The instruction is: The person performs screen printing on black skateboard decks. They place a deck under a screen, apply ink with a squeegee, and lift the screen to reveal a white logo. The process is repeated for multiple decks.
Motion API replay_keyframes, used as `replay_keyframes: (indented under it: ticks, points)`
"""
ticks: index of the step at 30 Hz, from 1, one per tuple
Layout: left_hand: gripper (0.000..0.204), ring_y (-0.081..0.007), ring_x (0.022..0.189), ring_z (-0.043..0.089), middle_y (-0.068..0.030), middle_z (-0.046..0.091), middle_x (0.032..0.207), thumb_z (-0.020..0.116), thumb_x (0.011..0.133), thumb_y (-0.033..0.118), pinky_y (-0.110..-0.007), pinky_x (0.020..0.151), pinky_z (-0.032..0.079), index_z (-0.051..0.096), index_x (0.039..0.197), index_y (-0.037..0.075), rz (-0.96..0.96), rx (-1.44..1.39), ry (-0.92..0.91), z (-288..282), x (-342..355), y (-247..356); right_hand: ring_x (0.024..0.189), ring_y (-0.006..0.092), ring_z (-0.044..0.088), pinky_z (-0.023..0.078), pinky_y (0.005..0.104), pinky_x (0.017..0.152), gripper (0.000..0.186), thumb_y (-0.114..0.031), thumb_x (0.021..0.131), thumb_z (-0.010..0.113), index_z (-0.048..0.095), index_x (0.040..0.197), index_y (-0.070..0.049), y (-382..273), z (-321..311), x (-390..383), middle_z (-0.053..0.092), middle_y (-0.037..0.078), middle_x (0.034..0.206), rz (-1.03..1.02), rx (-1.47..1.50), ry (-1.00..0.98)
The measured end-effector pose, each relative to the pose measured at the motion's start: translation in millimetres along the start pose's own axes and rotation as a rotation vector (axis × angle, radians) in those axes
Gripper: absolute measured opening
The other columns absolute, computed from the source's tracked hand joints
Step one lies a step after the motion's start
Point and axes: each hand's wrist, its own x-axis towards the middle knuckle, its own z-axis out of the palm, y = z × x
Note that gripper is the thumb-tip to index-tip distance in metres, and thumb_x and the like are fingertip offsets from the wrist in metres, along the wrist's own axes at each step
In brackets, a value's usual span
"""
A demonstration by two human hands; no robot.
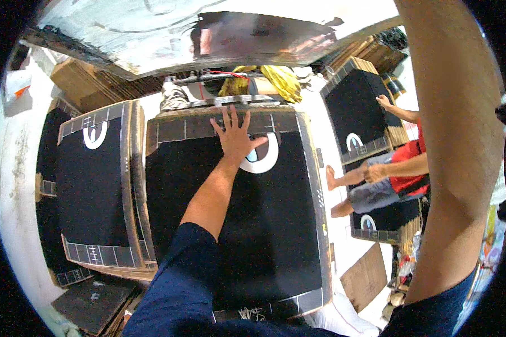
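My left hand (236,137) lies with its fingers spread at the far edge of a large black printed sheet (230,224), partly over its white ring-shaped print (267,163). The sheet has grey bands with white lines at its far and near ends and rests on a board or stack with brown edges. My right arm (455,140) reaches up along the right side; its hand is past the top of the picture. Above the sheet, a large framed panel (140,33) is raised, its surface smeared whitish with a dark patch (264,36) in the middle.
Similar black sheets lie on a stack (90,191) at the left and on stacks (357,106) at the right. A person in a red top (407,168) is at the right among them. Yellow cloth (278,81) and a metal bar lie behind the sheet. Brown boards (101,78) lean farther back.
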Motion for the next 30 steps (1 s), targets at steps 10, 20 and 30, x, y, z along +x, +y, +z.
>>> replay_keyframes:
  ticks: [10,20,30]
  points:
    - [0.073,-0.0435,0.157,0.022,-0.0232,0.033,0.166,0.067,0.092,0.058,-0.076,0.121,0.009,0.052,0.153,0.021,0.573,-0.544,-0.405,-75.5,-278.9,170.3,0.119,0.0419,0.068,0.052,0.0483,0.102,0.049,-0.037,0.093,0.055,0.074,0.119,-0.001,-6.4,-47.7,-123.0,0.070,0.029,0.123,0.251,0.005,-0.061]
    - [0.083,-0.0339,0.161,0.014,-0.0132,0.024,0.172,0.068,0.086,0.068,-0.072,0.125,0.000,0.049,0.157,0.028,0.711,-0.521,-0.564,-84.5,-368.1,183.1,0.119,0.0422,0.067,0.052,0.0482,0.102,0.050,-0.038,0.092,0.056,0.074,0.119,0.000,-7.8,-92.4,-275.2,0.069,0.029,0.124,0.492,-0.063,-0.140]
    - [0.070,-0.0383,0.152,0.033,-0.0164,0.043,0.161,0.076,0.085,0.049,-0.066,0.121,0.022,0.059,0.146,0.020,0.416,-0.492,-0.399,-117.2,-376.1,121.5,0.120,0.0425,0.067,0.052,0.0481,0.102,0.051,-0.038,0.091,0.056,0.073,0.120,0.000,-4.1,-85.9,-310.5,0.069,0.030,0.124,0.548,-0.007,-0.145]
